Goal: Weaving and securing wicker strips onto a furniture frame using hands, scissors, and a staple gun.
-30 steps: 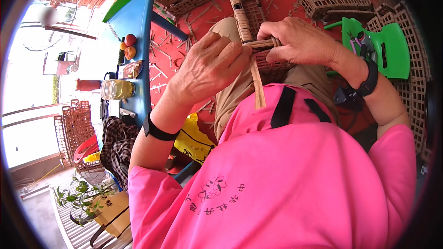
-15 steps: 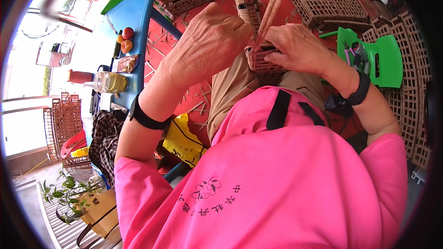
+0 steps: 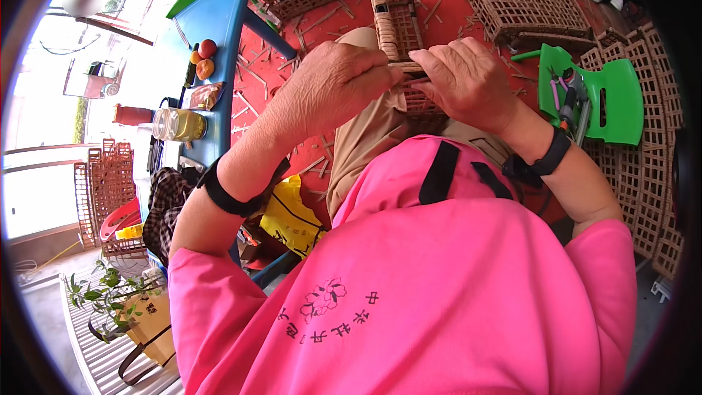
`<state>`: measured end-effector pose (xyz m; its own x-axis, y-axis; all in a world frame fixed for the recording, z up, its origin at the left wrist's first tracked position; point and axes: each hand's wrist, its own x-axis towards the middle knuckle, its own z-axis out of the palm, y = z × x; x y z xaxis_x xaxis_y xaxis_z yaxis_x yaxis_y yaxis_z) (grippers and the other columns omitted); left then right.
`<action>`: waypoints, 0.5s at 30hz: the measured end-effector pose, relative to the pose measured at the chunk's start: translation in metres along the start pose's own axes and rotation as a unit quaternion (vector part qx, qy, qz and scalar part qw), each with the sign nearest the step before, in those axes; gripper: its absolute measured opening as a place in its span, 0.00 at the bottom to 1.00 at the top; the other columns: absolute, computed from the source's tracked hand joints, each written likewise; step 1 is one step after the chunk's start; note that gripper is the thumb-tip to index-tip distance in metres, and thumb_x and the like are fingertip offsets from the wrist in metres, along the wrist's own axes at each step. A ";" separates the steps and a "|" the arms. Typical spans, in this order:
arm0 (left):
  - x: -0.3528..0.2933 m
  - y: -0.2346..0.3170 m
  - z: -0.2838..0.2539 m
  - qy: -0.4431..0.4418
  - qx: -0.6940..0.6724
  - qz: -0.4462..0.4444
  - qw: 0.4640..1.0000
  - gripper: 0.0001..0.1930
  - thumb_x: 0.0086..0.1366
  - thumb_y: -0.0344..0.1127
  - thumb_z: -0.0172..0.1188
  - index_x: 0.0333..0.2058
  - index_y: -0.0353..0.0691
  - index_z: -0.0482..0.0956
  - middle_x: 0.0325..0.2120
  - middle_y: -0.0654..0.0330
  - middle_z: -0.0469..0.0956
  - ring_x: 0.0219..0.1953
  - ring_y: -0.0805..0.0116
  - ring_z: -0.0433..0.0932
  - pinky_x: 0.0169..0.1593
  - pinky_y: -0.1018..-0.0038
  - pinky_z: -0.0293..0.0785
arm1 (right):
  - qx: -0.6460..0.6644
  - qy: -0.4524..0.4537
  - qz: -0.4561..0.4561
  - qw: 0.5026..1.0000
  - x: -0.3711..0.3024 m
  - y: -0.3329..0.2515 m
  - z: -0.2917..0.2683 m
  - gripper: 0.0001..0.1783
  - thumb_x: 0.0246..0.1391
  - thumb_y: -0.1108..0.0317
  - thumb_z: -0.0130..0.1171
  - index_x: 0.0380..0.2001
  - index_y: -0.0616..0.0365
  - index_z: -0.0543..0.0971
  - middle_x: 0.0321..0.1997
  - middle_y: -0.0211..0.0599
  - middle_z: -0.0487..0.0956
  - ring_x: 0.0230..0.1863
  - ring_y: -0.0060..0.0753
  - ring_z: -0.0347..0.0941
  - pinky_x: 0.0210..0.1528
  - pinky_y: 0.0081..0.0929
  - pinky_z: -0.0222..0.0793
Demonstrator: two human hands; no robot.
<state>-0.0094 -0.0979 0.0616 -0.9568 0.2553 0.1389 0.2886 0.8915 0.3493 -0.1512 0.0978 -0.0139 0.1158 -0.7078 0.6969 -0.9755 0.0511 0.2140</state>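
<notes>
A woven wicker basket point(image 3: 424, 106) is held at my lap, its tall handle point(image 3: 378, 0) wound with pale cane and rising away from me. My left hand point(image 3: 333, 84) pinches a flat cane strip point(image 3: 411, 68) at the left of the handle's foot, fingers closed. From the other side my right hand point(image 3: 472, 84) grips the same strip, thumb and fingers curled over it at the basket's rim. The strip lies across the foot of the handle, between both hands. My fingers hide part of the rim.
A blue table point(image 3: 212, 36) on the left bears fruit point(image 3: 205, 68) and a glass jar point(image 3: 179, 124). To the right, a green chair point(image 3: 621, 99) holds pliers and other tools point(image 3: 570, 95). Large wicker pieces point(image 3: 512, 0) stand beyond; cane scraps litter the red floor point(image 3: 322, 150).
The upright cane strip by my right hand has come down across the handle's foot. My right hand has turned with raised knuckles, and my left hand has moved lower.
</notes>
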 end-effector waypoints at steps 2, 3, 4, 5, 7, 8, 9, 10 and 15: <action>-0.006 0.011 0.007 -0.003 -0.272 -0.164 0.948 0.14 0.69 0.38 0.56 0.33 0.30 0.77 0.20 0.60 0.71 0.25 0.68 0.74 0.31 0.68 0.69 | -0.008 -0.001 0.001 1.000 0.000 0.001 0.003 0.15 0.50 0.65 0.62 0.39 0.61 0.75 0.27 0.32 0.72 0.30 0.31 0.72 0.34 0.31 0.67; -0.007 0.014 0.010 0.011 -0.290 -0.176 0.940 0.14 0.70 0.38 0.55 0.32 0.31 0.77 0.19 0.65 0.68 0.24 0.78 0.69 0.29 0.75 0.66 | -0.015 -0.004 0.000 1.000 0.000 0.000 0.004 0.14 0.51 0.65 0.60 0.39 0.61 0.75 0.26 0.31 0.71 0.28 0.30 0.71 0.32 0.29 0.66; -0.009 0.019 0.013 0.006 -0.292 -0.183 0.939 0.14 0.70 0.38 0.55 0.32 0.31 0.77 0.19 0.65 0.68 0.24 0.78 0.69 0.29 0.75 0.66 | -0.014 -0.004 0.003 1.000 0.001 0.000 0.004 0.14 0.51 0.65 0.60 0.39 0.61 0.75 0.26 0.31 0.71 0.28 0.30 0.71 0.32 0.29 0.66; -0.011 0.023 0.016 0.020 -0.370 -0.221 0.902 0.13 0.71 0.38 0.55 0.31 0.33 0.77 0.19 0.68 0.66 0.23 0.80 0.67 0.28 0.77 0.63 | -0.010 -0.011 0.004 1.000 0.001 0.001 0.004 0.11 0.52 0.66 0.59 0.37 0.60 0.74 0.25 0.31 0.70 0.27 0.29 0.70 0.32 0.29 0.65; -0.015 0.031 0.020 0.032 -0.445 -0.260 0.856 0.13 0.71 0.38 0.55 0.31 0.35 0.78 0.18 0.70 0.65 0.22 0.82 0.64 0.27 0.80 0.60 | -0.003 -0.018 0.008 1.000 0.003 0.001 0.002 0.09 0.52 0.66 0.58 0.34 0.59 0.73 0.24 0.30 0.69 0.26 0.28 0.70 0.31 0.28 0.64; -0.018 0.035 0.021 0.040 -0.463 -0.272 0.843 0.13 0.71 0.38 0.55 0.30 0.37 0.78 0.18 0.72 0.64 0.22 0.84 0.62 0.26 0.81 0.58 | 0.011 -0.029 0.012 0.999 0.003 0.002 0.001 0.08 0.52 0.66 0.58 0.32 0.57 0.72 0.24 0.31 0.69 0.26 0.29 0.70 0.31 0.29 0.65; -0.019 0.038 0.021 0.055 -0.487 -0.269 0.829 0.12 0.72 0.39 0.55 0.30 0.39 0.78 0.19 0.73 0.63 0.22 0.86 0.60 0.26 0.83 0.55 | 0.024 -0.040 0.016 0.999 0.004 0.003 0.000 0.07 0.53 0.67 0.58 0.30 0.55 0.70 0.24 0.31 0.69 0.26 0.30 0.71 0.31 0.29 0.65; -0.021 0.039 0.021 0.048 -0.479 -0.284 0.830 0.12 0.72 0.39 0.55 0.30 0.39 0.78 0.19 0.73 0.63 0.22 0.86 0.60 0.26 0.83 0.55 | 0.024 -0.039 0.017 0.999 0.005 0.003 -0.001 0.07 0.53 0.67 0.58 0.30 0.55 0.70 0.24 0.31 0.69 0.26 0.30 0.71 0.31 0.29 0.65; -0.012 0.042 0.019 0.059 -0.509 -0.291 0.808 0.14 0.71 0.41 0.56 0.29 0.37 0.77 0.20 0.73 0.65 0.22 0.84 0.62 0.26 0.81 0.56 | 0.081 -0.059 0.050 0.994 0.008 0.002 -0.004 0.10 0.51 0.66 0.59 0.28 0.54 0.68 0.24 0.32 0.69 0.27 0.33 0.72 0.33 0.31 0.67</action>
<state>0.0135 -0.0562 0.0566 -0.9483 -0.1865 -0.2570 -0.2724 0.0621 0.9602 -0.1516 0.0947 -0.0049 0.0034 -0.7825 0.6226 -0.9994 0.0180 0.0281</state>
